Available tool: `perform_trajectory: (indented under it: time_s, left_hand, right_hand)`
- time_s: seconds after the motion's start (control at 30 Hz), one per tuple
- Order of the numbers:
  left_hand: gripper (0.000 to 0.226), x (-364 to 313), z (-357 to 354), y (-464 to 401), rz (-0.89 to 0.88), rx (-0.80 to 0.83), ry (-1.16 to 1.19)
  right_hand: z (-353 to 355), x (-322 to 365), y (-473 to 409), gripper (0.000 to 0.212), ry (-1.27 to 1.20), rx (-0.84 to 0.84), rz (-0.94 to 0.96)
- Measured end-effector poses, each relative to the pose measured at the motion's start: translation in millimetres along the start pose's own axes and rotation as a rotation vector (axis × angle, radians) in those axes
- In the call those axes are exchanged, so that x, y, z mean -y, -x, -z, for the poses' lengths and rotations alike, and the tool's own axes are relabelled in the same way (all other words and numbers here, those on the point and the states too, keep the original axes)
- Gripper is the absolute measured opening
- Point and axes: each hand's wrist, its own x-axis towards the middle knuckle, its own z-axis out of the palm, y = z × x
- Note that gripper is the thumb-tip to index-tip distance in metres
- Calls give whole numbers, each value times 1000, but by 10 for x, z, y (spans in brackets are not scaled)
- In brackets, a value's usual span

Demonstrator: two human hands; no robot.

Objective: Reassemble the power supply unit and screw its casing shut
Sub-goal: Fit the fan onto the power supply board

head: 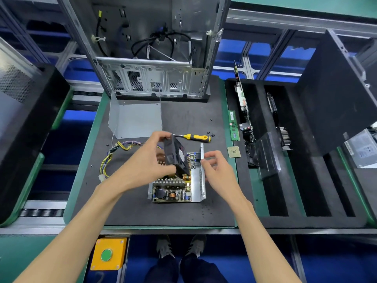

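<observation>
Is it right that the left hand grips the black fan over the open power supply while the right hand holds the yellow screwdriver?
Not quite. In the head view the yellow screwdriver lies on the mat, untouched. The right hand pinches the power supply casing's side wall. The left hand does grip the black fan.

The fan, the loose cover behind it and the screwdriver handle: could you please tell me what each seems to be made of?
Fan: seemingly matte black plastic, no shine on its frame.
Cover: probably thin sheet metal, pale grey with a dull sheen and a crisp folded side.
Screwdriver: yellow handle with black bands, likely plastic, perhaps with rubber grips; its shaft looks like bright metal.
</observation>
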Motion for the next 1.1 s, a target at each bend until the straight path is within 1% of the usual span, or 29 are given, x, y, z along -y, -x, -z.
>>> perform_trajectory:
  time_s: [0.07, 0.17, 0.23, 0.3, 0.4, 0.5, 0.57, 0.73, 0.83, 0.93, 1.1]
  left_hand:
    - [70, 1, -83, 22, 1, 91, -42]
    - [70, -9, -221, 12, -5, 123, -78]
    - [75, -32, -290, 1, -15, 128, -101]
    - [85, -41, -372, 11, -36, 152, -166]
    - [86, -2, -523, 19, -101, 184, -369]
    - [84, 72, -635, -45, -190, 133, -623]
    - [86, 130, -675, -97, -220, 95, -725]
    - [93, 227, -695, -146, -232, 36, -731]
    - [103, 276, -641, -181, -171, 106, -767]
    - [111, 303, -633, -182, -149, 193, -783]
    - [104, 303, -706, -172, -136, 140, -742]
  right_hand:
    - [-2, -11, -2, 7, 5, 4, -2]
    - [-4, -22, -10, 7, 3, 9, -13]
    - [-5, -25, -16, 8, 13, 3, -15]
    - [-10, -33, -17, 8, 19, -5, -13]
    - [-17, -35, -16, 9, 10, -5, -12]
    - [-21, -32, -20, 10, -5, -4, -11]
    - [-23, -37, -22, 9, -14, -4, -11]
    - [-18, -49, -18, 5, -53, 6, -14]
    - [-17, -51, -23, 9, -45, 19, -6]
    - [-20, -57, -20, 10, -41, 22, 5]
    - [-51, -94, -27, 9, -44, 20, 18]
